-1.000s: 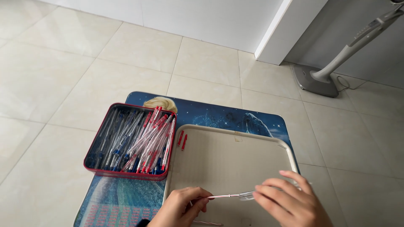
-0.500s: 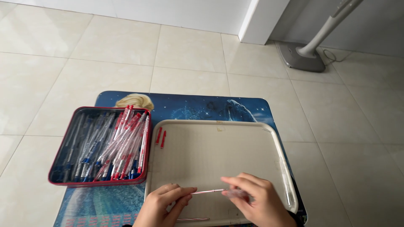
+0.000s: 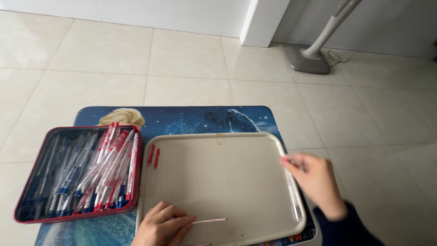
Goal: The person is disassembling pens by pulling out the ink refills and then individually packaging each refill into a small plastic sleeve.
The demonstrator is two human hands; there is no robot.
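The left hand (image 3: 163, 225) rests at the near edge of the beige rectangular plastic tray (image 3: 255, 140), its fingers pinched together on one end of a thin pink-tinted refill rod (image 3: 210, 221). The rod lies nearly flat along the tray floor and points to the right. Just one such rod is held.

The right hand (image 3: 314, 178) is well apart from the left, over the tray's right rim. It is motion-blurred, so I cannot tell whether it holds anything or how its fingers stand; a dark blue sleeve (image 3: 346, 226) covers the wrist.

Two small red pen caps (image 3: 154, 156) lie side by side in the tray's far left corner, just beside the rim.

Left of the tray, touching or almost touching it, sits one red-rimmed rectangular metal tin (image 3: 77, 131) packed with clear-barrelled pens; some have red caps, some blue, and they are too many and too overlapped to count.

Tray and tin both stand on a low desk with a blue cartoon-printed top (image 3: 200, 119), which stands on a floor of pale cream tiles (image 3: 182, 59). Beyond, at the far right, the grey base of one standing fan (image 3: 307, 57) rests on the tiles beside a white wall corner (image 3: 264, 20).
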